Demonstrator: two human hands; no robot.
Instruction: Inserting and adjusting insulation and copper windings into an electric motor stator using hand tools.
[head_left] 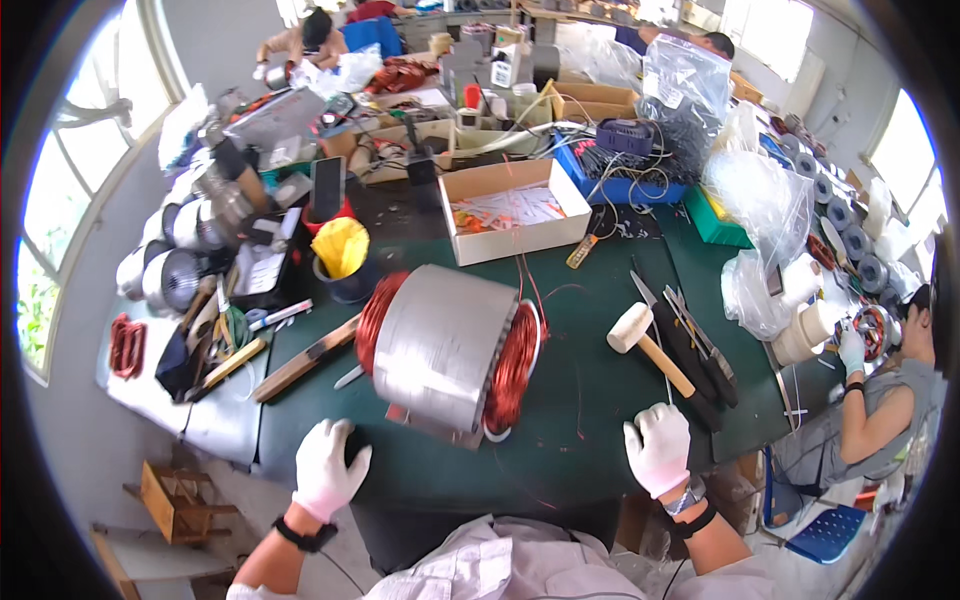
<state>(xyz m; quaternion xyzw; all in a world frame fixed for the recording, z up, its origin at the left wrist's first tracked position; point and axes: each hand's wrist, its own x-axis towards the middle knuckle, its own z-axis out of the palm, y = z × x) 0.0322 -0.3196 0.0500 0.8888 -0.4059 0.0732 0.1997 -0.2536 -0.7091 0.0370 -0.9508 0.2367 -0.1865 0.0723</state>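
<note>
A stator [440, 345], a silver metal cylinder with red copper windings at both ends, lies on its side on the green table mat. Below it and to the left, my white-gloved left hand [330, 468] rests at the table's front edge, thumb apart from loosely bent fingers, with nothing in it. My right hand [658, 450], gloved too, rests at the edge farther right; its fingers are bent, its thumb stands away, and I see nothing held. Just beyond it lies a white-headed mallet [650, 345] with a wooden handle, apart from the hand.
Scissors and dark-handled tools [700, 350] lie right of the mallet. Behind the stator stand a cardboard box [520, 245] of paper strips and a cup of yellow pieces [342, 255]. A wooden stick [305, 360] lies left. A co-worker [870, 390] handles another stator at right.
</note>
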